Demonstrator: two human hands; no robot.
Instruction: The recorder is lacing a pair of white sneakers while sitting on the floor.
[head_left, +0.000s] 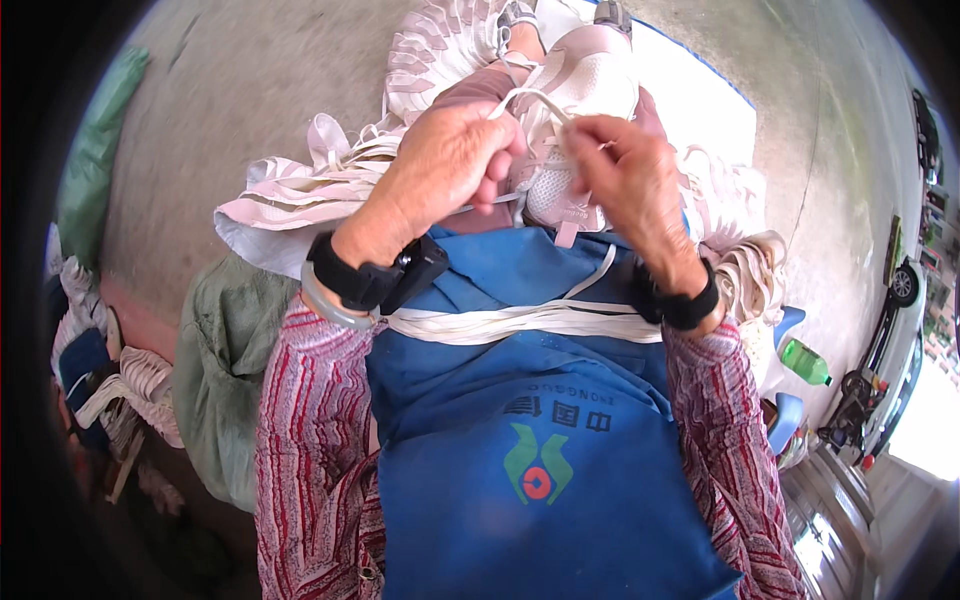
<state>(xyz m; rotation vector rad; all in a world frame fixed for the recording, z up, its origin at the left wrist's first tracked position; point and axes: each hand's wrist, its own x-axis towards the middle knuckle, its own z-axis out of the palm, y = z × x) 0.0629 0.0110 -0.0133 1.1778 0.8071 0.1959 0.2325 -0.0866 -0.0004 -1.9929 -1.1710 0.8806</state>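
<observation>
A white shoelace point(540, 95) arches between my two hands above a pale pink and white mesh shoe upper point(548, 192). My left hand point(455, 160) is closed, pinching the lace at its left end. On the other side, my right hand point(628, 172) pinches the lace between thumb and fingers. The upper lies on my lap with its pink heel tab toward me. Across my blue apron point(450, 480) runs a bundle of loose white laces point(530, 322). My fingers partly cover the upper's eyelets.
Stacked shoe uppers point(310, 195) lie to my left, with more uppers point(735, 195) to my right and a fanned row point(425, 65) ahead. A white board point(700, 100) is beyond. Grey-green cloth point(230, 370), a green sack point(105, 150) and a green bottle point(805, 362) are around me.
</observation>
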